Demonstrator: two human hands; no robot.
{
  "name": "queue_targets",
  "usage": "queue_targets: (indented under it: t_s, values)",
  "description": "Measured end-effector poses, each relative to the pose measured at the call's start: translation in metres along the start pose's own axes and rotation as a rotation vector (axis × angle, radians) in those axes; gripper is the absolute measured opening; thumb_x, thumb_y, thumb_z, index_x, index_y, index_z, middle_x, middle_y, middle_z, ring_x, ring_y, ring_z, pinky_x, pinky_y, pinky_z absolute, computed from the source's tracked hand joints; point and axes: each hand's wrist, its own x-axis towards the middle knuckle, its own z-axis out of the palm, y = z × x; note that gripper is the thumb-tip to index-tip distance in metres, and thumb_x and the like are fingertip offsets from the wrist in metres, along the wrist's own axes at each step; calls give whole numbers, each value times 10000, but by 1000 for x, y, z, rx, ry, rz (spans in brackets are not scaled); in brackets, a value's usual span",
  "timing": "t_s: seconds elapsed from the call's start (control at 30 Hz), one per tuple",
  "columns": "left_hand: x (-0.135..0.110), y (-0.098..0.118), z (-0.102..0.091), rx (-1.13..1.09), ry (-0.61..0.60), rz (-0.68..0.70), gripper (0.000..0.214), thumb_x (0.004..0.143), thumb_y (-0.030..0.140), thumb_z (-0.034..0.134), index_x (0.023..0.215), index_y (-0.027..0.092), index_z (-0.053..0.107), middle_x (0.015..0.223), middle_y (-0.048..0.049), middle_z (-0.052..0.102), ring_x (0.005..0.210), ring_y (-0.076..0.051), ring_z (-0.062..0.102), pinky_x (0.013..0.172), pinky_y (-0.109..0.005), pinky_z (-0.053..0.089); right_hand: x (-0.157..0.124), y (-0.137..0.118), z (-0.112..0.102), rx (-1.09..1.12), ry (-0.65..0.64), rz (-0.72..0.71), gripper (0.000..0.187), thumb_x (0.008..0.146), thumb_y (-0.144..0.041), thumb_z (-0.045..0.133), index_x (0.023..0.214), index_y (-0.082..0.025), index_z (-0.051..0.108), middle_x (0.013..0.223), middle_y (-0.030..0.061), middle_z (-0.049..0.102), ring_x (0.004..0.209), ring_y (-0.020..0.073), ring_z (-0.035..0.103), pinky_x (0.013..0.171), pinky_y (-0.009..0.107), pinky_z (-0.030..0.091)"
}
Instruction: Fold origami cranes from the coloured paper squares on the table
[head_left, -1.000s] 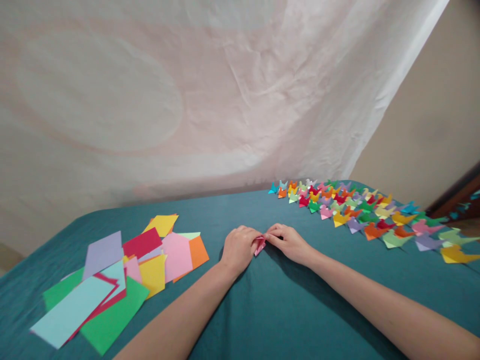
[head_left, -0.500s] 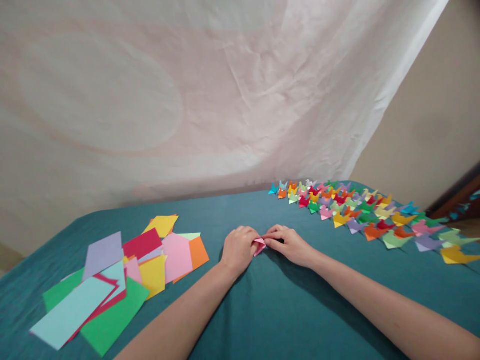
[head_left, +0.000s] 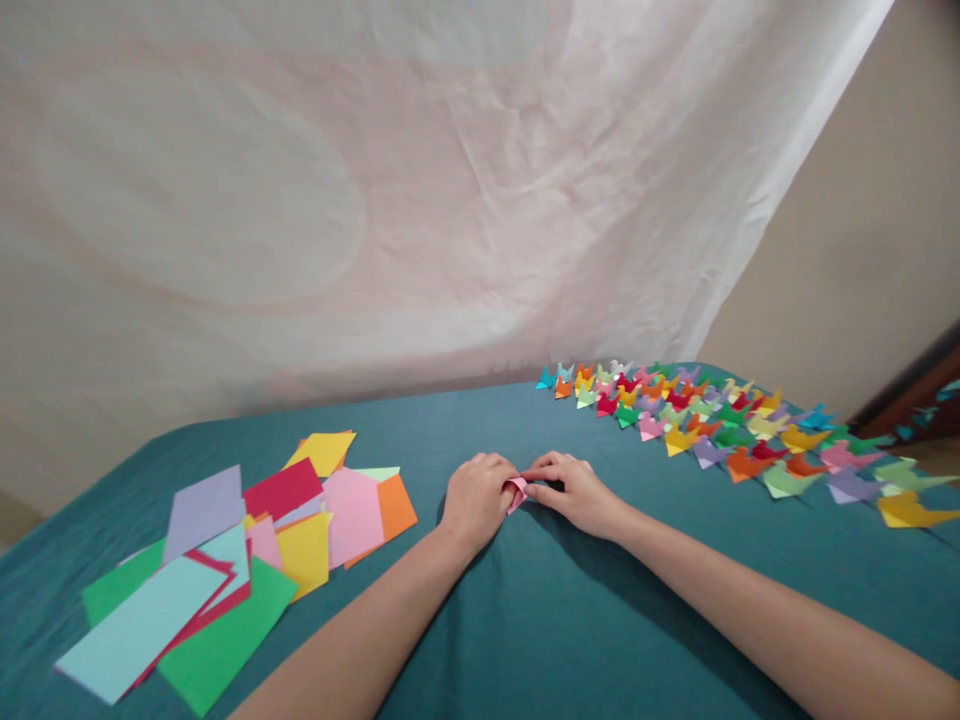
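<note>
A small folded piece of pink paper (head_left: 517,494) is held between my two hands in the middle of the table. My left hand (head_left: 480,502) is closed on its left side, with the fingers covering much of it. From the right, my right hand (head_left: 571,490) pinches the paper's edge between thumb and forefinger. The paper's full folded shape is hidden by the fingers.
Loose sheets of coloured paper (head_left: 349,515) overlap in a pile on the left. Rows of folded paper birds (head_left: 746,464) in many colours stand on the right of the teal-covered table (head_left: 510,630). A pale cloth (head_left: 420,200) hangs behind.
The fingers of my right hand have shifted slightly on the pink paper, and its visible part is turned a little. My left hand stays in place.
</note>
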Motion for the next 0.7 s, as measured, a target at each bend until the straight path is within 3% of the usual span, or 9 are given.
queue_targets:
  t_s: [0.37, 0.7]
  values:
    - [-2, -1, -1, -56, -20, -18, 157, 838, 194, 520, 907, 224, 658, 950, -14, 646, 887, -170, 547, 803, -264, 424, 1, 0, 3, 11, 33, 18, 244, 857, -426, 533, 952, -287, 710, 939, 26, 655, 882, 195, 568, 808, 330, 384]
    - [-8, -4, 0, -108, -27, -44, 309, 798, 159, 528, 1099, 210, 576, 1061, -31, 626, 964, -187, 537, 847, -301, 418, 3, 2, 10, -21, 62, 38, 238, 853, -417, 541, 956, -284, 709, 936, 25, 651, 886, 198, 559, 814, 336, 370]
